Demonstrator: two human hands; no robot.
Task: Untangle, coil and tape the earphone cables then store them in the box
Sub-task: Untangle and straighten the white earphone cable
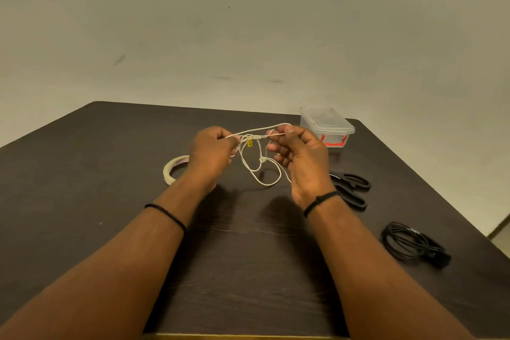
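A white earphone cable (258, 171) with a small yellow piece hangs in tangled loops above the dark table (110, 201). My left hand (212, 150) pinches the cable at its left end. My right hand (299, 154) pinches a loop of it between thumb and forefinger at the right end, so a strand stretches between both hands. A black earphone cable (414, 244) lies coiled at the table's right side. The clear plastic box (327, 125) with red clasps stands lidded at the far right. A roll of pale tape (175, 170) lies flat behind my left wrist.
Black-handled scissors (352, 189) lie on the table just right of my right wrist. A plain wall stands behind the table's far edge. The table's right edge runs close to the black cable.
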